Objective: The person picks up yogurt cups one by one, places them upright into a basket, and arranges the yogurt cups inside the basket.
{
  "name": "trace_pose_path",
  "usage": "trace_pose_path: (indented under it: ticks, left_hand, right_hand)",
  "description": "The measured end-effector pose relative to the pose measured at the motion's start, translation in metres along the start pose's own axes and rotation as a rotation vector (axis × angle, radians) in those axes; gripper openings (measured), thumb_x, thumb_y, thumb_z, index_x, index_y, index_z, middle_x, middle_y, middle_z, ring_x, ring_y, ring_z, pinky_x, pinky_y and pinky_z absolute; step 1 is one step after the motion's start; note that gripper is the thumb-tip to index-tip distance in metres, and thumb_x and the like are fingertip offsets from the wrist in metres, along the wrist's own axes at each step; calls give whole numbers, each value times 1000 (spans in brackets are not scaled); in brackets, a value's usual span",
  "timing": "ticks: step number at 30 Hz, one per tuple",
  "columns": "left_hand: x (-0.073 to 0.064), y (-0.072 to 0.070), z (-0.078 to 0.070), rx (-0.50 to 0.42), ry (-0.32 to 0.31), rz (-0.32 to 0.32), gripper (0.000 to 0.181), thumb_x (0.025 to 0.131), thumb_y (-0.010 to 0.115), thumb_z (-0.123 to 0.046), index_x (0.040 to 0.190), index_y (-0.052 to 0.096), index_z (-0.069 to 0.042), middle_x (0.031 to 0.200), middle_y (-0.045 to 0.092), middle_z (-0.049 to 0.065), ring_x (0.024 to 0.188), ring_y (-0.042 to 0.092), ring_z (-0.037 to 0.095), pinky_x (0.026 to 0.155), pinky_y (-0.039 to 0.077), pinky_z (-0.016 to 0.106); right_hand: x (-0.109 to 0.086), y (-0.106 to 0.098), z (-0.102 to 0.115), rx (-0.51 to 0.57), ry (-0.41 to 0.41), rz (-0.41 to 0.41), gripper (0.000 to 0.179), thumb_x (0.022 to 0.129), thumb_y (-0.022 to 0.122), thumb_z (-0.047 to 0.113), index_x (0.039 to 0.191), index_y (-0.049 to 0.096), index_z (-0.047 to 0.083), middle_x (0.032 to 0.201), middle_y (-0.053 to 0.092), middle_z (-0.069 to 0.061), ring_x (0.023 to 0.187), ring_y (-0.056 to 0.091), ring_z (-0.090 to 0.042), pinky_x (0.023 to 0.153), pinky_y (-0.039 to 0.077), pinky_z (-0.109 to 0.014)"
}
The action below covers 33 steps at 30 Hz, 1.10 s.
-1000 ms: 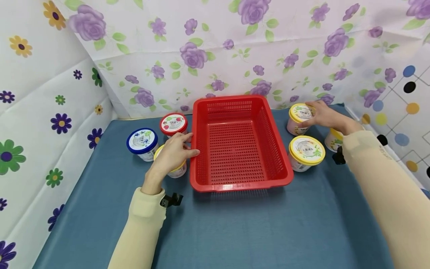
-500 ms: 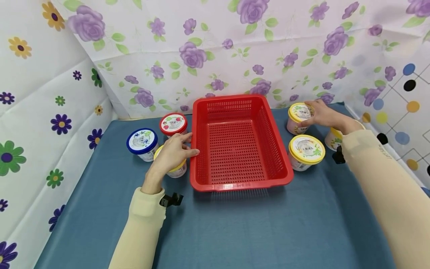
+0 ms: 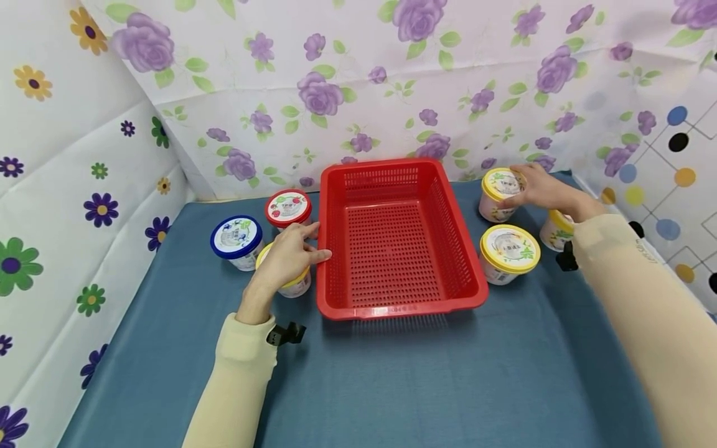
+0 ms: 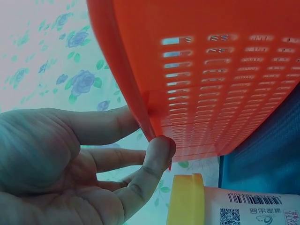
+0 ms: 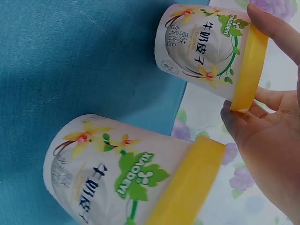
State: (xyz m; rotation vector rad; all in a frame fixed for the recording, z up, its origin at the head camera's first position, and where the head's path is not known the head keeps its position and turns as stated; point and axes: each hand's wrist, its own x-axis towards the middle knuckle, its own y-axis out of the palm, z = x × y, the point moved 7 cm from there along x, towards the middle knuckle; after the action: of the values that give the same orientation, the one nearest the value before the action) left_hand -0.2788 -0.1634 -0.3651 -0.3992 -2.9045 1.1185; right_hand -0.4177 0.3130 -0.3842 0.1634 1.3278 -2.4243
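Beyond the right side of the red basket (image 3: 394, 310), the farther tub (image 3: 495, 210) is gripped at its yellow lid (image 5: 251, 70) by curled fingers of the right hand (image 3: 542, 188) | left rim (image 4: 115, 51) is pinched by the left hand (image 3: 288, 256) | lid might be loosened if lifted alone; nearer tub (image 3: 510, 250) might be knocked, being set close beside.
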Motion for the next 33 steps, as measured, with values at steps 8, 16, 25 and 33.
trace_pose_path:
  ticks: [8, 16, 25, 33]
  left_hand:
    - [-1, -1, 1, 1, 0, -10, 70, 97, 74, -14, 158, 41, -1, 135, 51, 18, 108, 64, 31, 88, 58, 44]
    - [0, -1, 2, -16, 5, -8, 70, 97, 74, -12, 158, 41, -1, 137, 53, 19, 106, 64, 31, 88, 58, 43]
    - [-2, -1, 2, -23, 11, -2, 71, 97, 74, -13, 158, 40, -1, 134, 50, 20, 108, 64, 32, 89, 57, 43]
    - [-1, 0, 2, -28, 12, -6, 71, 97, 74, -12, 159, 40, -1, 139, 50, 19, 106, 64, 31, 87, 59, 42]
  right_hand:
    - [-3, -14, 31, -17, -81, -23, 111, 93, 78, 42, 167, 5, 3, 165, 2, -33, 146, 15, -56, 108, 25, -76]
    - [-7, -23, 57, -28, -129, -29, 109, 94, 77, 39, 167, 5, 3, 166, 2, -31, 145, 19, -55, 107, 30, -73]
    - [-15, -31, 93, -41, -222, -72, 107, 92, 79, 35, 167, 10, 2, 163, 12, -30, 140, 23, -47, 105, 32, -67]
    - [-17, -28, 116, -42, -245, -77, 107, 91, 80, 33, 167, 11, 4, 164, 14, -27, 138, 28, -44, 106, 34, -64]
